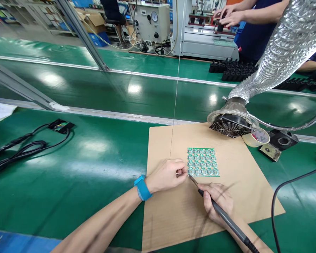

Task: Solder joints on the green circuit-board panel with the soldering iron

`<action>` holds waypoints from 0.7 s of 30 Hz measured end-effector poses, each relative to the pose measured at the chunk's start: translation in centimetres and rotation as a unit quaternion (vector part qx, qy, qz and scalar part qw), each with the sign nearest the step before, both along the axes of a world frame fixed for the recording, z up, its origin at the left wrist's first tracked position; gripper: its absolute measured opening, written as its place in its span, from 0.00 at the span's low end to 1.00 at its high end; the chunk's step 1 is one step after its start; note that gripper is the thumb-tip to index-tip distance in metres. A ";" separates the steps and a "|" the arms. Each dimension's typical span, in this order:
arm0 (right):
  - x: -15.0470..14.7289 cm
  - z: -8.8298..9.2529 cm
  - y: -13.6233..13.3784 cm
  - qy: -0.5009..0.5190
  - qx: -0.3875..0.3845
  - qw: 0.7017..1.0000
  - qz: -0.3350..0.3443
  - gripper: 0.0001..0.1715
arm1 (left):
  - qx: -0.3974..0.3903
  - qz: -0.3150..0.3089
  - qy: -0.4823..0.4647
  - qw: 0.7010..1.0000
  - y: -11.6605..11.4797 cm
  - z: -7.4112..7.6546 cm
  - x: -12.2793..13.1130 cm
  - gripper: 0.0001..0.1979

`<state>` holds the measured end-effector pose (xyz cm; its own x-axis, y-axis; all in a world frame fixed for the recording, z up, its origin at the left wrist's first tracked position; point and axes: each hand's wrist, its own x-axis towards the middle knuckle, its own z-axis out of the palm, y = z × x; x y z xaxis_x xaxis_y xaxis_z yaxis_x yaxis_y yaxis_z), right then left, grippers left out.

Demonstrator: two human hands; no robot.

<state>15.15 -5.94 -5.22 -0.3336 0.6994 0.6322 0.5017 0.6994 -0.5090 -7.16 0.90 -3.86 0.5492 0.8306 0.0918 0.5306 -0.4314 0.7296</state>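
Note:
A green panel of small circuit boards (203, 162) lies on a brown cardboard sheet (173, 211). My left hand (167, 174), with a blue wristband (142, 188), is closed in a pinch on a thin solder wire (174, 105) that runs straight up out of view; its fingertips sit at the panel's lower left corner. My right hand (218, 203) grips a dark soldering iron (221, 211) like a pen. The iron's tip touches the same corner of the panel.
A fume extractor fan (230, 124) on a silver flexible duct (279, 45) hangs just behind the panel, beside a tape roll (256, 137) and a black stand (280, 142). Black cables (18, 151) lie left. Another person's hands (230, 15) work at a machine beyond the green conveyor (121, 88).

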 end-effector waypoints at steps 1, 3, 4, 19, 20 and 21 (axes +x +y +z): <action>0.0 -0.1 0.0 0.000 -0.001 1.000 -0.004 0.17 | -0.006 0.006 -0.014 1.000 0.0 0.1 0.0 0.05; 0.0 -0.1 -0.1 0.000 -0.002 1.000 -0.009 0.16 | -0.020 0.029 -0.041 0.999 0.1 0.2 0.0 0.05; 0.0 -0.1 -0.1 0.002 -0.002 1.000 -0.010 0.16 | -0.024 0.044 -0.052 0.997 0.2 0.3 0.0 0.05; 0.6 0.0 -0.5 0.073 -0.004 0.996 -0.058 0.16 | 0.006 0.229 -0.084 0.970 2.1 -0.7 -1.5 0.10; 0.6 0.0 -0.5 0.074 -0.008 0.995 -0.061 0.16 | 0.030 0.234 -0.076 0.969 2.4 -0.6 -1.7 0.09; 0.6 0.0 -0.5 0.076 -0.011 0.995 -0.064 0.15 | 0.060 0.234 -0.066 0.968 2.6 -0.5 -1.9 0.09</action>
